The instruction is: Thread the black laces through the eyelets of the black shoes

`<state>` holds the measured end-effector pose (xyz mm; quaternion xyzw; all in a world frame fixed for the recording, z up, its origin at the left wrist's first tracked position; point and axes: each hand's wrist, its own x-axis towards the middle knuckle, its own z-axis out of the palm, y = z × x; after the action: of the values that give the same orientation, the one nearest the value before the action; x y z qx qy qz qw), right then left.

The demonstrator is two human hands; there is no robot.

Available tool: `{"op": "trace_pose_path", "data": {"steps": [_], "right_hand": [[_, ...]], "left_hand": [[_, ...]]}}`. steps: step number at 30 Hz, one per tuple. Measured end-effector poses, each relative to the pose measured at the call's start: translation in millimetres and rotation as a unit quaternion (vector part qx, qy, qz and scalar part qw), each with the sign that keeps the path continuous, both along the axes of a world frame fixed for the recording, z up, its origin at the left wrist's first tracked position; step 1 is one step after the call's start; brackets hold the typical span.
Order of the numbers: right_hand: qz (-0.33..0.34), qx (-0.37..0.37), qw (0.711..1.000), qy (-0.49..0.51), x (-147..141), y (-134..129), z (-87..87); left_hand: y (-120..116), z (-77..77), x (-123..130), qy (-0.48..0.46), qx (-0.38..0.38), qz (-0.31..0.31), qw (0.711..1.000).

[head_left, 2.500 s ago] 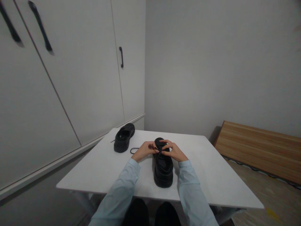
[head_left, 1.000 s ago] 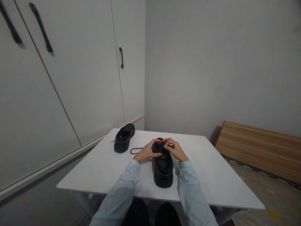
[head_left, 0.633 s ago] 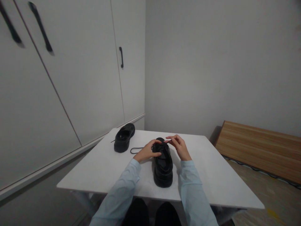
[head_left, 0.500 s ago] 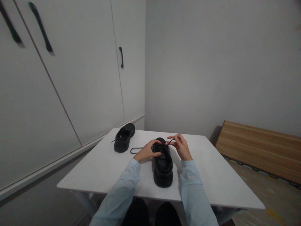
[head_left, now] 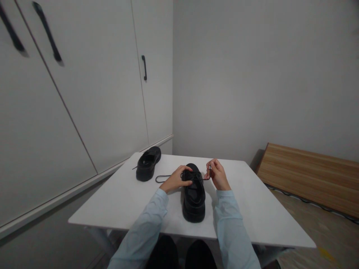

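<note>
A black lace-up shoe [head_left: 194, 209] stands on the white table in front of me, its toe pointing away. My left hand [head_left: 177, 179] grips the shoe from its left side, thumb and fingers around the lacing area. On the other side, my right hand [head_left: 217, 175] pinches a black shoelace [head_left: 206, 179] that runs out from the shoe's right side. Another stretch of lace lies in a loop on the table, left of my left hand.
A second black shoe [head_left: 146, 164] sits at the table's back left, a lace end sticking out. White cabinets [head_left: 112, 93] flank the white table [head_left: 117, 209] on the left. A wood-grain panel [head_left: 305, 179] leans at the right.
My right hand has moved slightly right, away from the shoe, with its fingers drawn closer together. The lace in it now stretches sideways and bends upward. My left hand stays put.
</note>
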<state>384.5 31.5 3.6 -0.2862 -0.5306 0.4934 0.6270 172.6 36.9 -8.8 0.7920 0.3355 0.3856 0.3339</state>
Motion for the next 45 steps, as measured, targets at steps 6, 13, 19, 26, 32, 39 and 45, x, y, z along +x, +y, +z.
{"op": "trace_pose_path", "data": {"steps": [6, 13, 19, 26, 32, 39, 45], "right_hand": [[0.018, -0.012, 0.999, 0.026, 5, -5, 4.4], [0.03, -0.017, 0.999, 0.028, 9, -9, 8.0], [0.072, -0.034, 0.997, -0.011, 12, -12, 7.9], [0.141, -0.013, 0.987, -0.074, 7, -14, 7.2], [0.128, 0.063, 0.983, -0.112, 1, -12, 6.1], [0.066, 0.077, 0.984, -0.147, -4, -5, 2.3], [-0.033, 0.063, 0.984, -0.166, -6, -1, 2.3]], "left_hand": [[0, -0.9, -1, 0.005, 0.001, -0.008, 1.0], [0, 0.6, 0, -0.005, -0.006, -0.014, 1.0], [0, -1.3, -1, -0.012, -0.004, -0.019, 1.0], [11, -8.0, -3, -0.104, -0.059, -0.047, 0.992], [28, -17.5, -15, -0.155, -0.077, 0.194, 0.966], [24, -26.3, -19, 0.128, 0.02, 0.301, 0.945], [22, -34.0, -12, 0.311, 0.019, 0.304, 0.9]]}}
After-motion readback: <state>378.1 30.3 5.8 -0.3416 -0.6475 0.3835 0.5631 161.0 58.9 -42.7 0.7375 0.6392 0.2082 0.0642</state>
